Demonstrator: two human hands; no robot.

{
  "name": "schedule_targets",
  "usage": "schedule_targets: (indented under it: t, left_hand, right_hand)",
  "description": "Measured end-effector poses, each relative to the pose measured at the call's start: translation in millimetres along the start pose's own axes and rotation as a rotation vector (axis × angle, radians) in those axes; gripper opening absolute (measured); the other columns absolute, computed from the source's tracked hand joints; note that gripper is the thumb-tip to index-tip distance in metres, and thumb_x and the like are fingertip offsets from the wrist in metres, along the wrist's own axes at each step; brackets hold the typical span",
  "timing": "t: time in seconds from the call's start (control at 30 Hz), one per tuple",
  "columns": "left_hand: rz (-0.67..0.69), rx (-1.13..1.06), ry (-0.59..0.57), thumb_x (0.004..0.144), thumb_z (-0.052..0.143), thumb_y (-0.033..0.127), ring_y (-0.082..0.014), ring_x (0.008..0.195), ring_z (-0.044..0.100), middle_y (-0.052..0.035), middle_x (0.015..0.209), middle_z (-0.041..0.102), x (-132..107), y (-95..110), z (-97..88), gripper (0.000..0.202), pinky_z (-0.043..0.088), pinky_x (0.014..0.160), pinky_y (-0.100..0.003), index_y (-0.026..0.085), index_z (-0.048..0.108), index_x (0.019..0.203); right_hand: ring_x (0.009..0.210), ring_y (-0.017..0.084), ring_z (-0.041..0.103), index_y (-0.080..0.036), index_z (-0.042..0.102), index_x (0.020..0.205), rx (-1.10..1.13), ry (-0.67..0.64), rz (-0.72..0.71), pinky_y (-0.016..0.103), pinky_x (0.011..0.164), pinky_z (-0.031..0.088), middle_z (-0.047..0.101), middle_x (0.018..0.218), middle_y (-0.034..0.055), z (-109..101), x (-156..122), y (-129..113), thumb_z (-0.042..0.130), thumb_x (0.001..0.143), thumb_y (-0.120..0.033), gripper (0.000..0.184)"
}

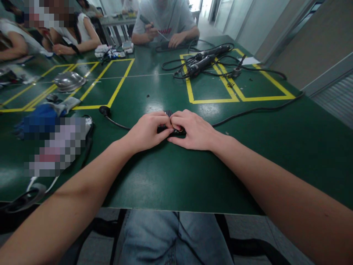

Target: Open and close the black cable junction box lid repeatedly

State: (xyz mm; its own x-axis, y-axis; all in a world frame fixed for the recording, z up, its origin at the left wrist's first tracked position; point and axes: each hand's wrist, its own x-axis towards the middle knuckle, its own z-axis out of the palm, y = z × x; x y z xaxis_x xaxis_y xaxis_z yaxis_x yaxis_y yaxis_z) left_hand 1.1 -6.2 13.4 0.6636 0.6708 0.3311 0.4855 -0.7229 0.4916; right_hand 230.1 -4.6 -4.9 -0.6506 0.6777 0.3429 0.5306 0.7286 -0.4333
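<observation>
A black corded device lies on the green table in front of me, mostly covered by my hands, so its exact kind is hidden. From its left side my left hand grips it, fingers bent and thumb along the near edge. My right hand closes on it from the right, its fingertips meeting the left hand's at the middle. Small copper-coloured spots show on the device near the right fingertips. A black cable with a round plug emerges left of my left hand, and another black cable runs off to the right.
Black corded tools lie tangled inside yellow tape outlines ahead. Left are a blue glove, a blurred-out pack with a strap, and a shiny metal bowl. Opposite, a person handles a thin tool; other people sit at far left.
</observation>
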Motion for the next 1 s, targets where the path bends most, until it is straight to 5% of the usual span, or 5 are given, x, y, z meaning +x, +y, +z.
schedule_targets:
  t: [0.2,0.37,0.53,0.8,1.0]
  left_hand:
    - [-0.014,-0.002,-0.004,0.104,0.068,0.025,-0.0218,0.099,0.076,-0.0073,0.106,0.081,0.1,-0.2,-0.5,0.017,0.055,0.091,-0.035,0.018,0.079,0.093]
    - [-0.033,0.023,-0.009,0.104,0.069,0.025,-0.0221,0.097,0.074,-0.0073,0.103,0.078,-1.3,-1.7,-0.5,0.016,0.055,0.09,-0.035,0.018,0.078,0.093]
    - [-0.024,0.038,-0.016,0.105,0.067,0.025,-0.0218,0.097,0.073,-0.0075,0.104,0.078,-2.3,-0.6,-0.8,0.016,0.054,0.09,-0.035,0.018,0.077,0.095]
    - [-0.029,0.056,-0.034,0.106,0.065,0.026,-0.0228,0.099,0.073,-0.0078,0.105,0.078,-2.6,0.7,-1.0,0.016,0.055,0.091,-0.036,0.019,0.077,0.098]
    - [-0.02,0.083,-0.036,0.107,0.066,0.027,-0.024,0.101,0.074,-0.0084,0.107,0.079,-2.2,1.4,-0.2,0.015,0.055,0.094,-0.038,0.019,0.078,0.1]
  right_hand:
    - [0.09,0.026,0.054,-0.028,0.041,0.086,0.032,0.008,0.031,0.04,0.081,0.04,0.062,0.096,0.0042,0.0,0.3,-1.5,0.077,0.088,-0.037,0.037]
    - [0.092,0.025,0.064,-0.028,0.049,0.101,0.263,0.149,0.094,0.041,0.084,0.049,0.07,0.103,0.0041,-3.8,-5.7,5.3,0.066,0.08,-0.026,0.027]
    - [0.093,0.027,0.069,-0.028,0.053,0.089,0.307,0.194,0.129,0.041,0.083,0.053,0.076,0.098,0.0048,-12.2,-14.9,18.9,0.063,0.076,-0.02,0.019]
    - [0.095,0.026,0.073,-0.027,0.074,0.092,0.228,0.196,0.074,0.044,0.089,0.057,0.082,0.103,0.006,-10.2,-18.8,15.6,0.07,0.091,-0.024,0.005]
    - [0.098,0.028,0.073,-0.027,0.078,0.103,0.153,0.145,0.228,0.045,0.09,0.058,0.081,0.106,0.0065,-8.2,-20.0,16.3,0.073,0.094,-0.031,0.011]
